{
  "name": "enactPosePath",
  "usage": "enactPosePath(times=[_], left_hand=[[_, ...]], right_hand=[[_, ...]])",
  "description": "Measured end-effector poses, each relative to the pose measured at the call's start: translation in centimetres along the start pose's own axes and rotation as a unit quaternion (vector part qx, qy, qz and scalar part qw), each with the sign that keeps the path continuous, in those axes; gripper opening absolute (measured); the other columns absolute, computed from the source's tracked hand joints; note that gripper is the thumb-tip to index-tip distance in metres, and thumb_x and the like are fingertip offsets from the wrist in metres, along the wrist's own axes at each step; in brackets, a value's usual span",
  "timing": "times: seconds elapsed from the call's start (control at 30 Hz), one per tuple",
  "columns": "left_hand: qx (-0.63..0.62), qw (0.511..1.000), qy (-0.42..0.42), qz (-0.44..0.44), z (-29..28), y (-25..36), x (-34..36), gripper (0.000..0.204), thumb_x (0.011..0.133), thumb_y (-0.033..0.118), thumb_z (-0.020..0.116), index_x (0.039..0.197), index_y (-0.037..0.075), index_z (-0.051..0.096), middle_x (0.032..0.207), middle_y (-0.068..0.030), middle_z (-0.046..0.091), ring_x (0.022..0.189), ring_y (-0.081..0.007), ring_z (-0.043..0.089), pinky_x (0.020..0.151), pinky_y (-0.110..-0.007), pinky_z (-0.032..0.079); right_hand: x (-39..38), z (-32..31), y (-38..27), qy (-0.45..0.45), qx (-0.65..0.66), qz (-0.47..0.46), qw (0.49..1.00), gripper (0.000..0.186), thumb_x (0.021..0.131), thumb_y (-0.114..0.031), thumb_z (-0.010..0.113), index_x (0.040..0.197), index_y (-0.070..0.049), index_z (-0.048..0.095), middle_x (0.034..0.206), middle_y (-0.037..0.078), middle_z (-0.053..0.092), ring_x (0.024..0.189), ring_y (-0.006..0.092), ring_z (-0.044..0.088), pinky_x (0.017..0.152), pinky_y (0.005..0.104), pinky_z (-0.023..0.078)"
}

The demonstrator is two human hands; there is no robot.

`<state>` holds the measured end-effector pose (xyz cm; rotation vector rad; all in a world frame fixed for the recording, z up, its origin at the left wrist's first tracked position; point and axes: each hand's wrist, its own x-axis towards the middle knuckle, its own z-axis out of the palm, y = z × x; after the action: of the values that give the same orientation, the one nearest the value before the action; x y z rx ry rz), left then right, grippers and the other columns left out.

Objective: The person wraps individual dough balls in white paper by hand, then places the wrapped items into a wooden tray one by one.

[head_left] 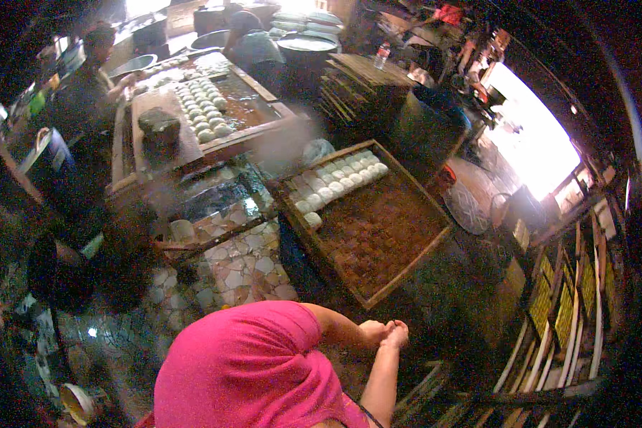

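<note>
My left hand [375,332] and my right hand [397,334] meet in front of my pink shirt [242,367]. The fingers of both are closed and pressed against each other; whatever lies between them, if anything, is too small and dark to make out. Just beyond my hands is a wooden-framed tray [406,260] with a brown bottom, set at a slant. Rows of round white dough balls [335,187] fill its far left side, and one more dough ball [312,220] sits nearer than the rows.
At the far left, a wooden worktable [264,114] carries more dough balls [205,107], with one person [85,93] beside it and another [253,53] behind. Stacked boards [367,68], a blue-rimmed barrel [428,125] and slatted racks [563,314] stand to the right. Stone tiles [246,267] cover the floor.
</note>
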<state>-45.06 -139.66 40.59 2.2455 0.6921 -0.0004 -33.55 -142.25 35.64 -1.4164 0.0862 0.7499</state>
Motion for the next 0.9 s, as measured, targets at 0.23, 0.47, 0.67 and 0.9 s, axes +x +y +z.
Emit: enactPosePath(times=[0.23,0.47,0.67,0.9], left_hand=[[0.068,0.988,0.132,-0.049,-6.3,-11.1,-8.1,0.055,0.082,0.018,0.049,0.125,-0.007,0.026,0.071,-0.0172,0.063,0.061,-0.031,0.064,0.051,-0.042,0.05],[0.133,0.946,0.263,-0.136,-12.3,-21.1,-18.1,0.052,0.083,0.021,0.05,0.124,-0.006,0.032,0.075,-0.0193,0.064,0.067,-0.0323,0.065,0.055,-0.041,0.053],[0.171,0.918,0.286,-0.213,-16.2,-29.3,-27.6,0.048,0.084,0.019,0.044,0.124,-0.005,0.034,0.08,-0.0183,0.063,0.071,-0.0341,0.064,0.056,-0.042,0.053],[0.2,0.847,0.486,-0.081,-17.0,-44.4,-34.8,0.043,0.088,0.018,0.044,0.129,0.006,0.037,0.086,-0.0133,0.059,0.076,-0.0271,0.06,0.063,-0.038,0.048]], right_hand=[[-6.9,14.3,6.3,-0.133,-0.105,0.002,0.986,0.015,0.074,0.0,0.038,0.077,-0.002,0.052,0.06,0.013,0.055,0.043,0.0213,0.05,0.037,0.031,0.041],[-14.6,28.2,14.0,-0.211,-0.09,0.124,0.965,0.02,0.083,-0.007,0.038,0.094,0.0,0.052,0.061,0.012,0.055,0.042,0.019,0.049,0.033,0.032,0.035],[-24.0,37.3,21.6,-0.159,-0.182,0.17,0.955,0.024,0.086,-0.012,0.039,0.08,-0.003,0.06,0.063,0.006,0.057,0.059,0.0174,0.057,0.048,0.0339,0.043],[-35.3,44.3,26.6,-0.253,-0.177,0.203,0.929,0.016,0.084,-0.011,0.044,0.086,-0.003,0.057,0.071,0.008,0.058,0.06,0.0209,0.056,0.05,0.0361,0.045]])
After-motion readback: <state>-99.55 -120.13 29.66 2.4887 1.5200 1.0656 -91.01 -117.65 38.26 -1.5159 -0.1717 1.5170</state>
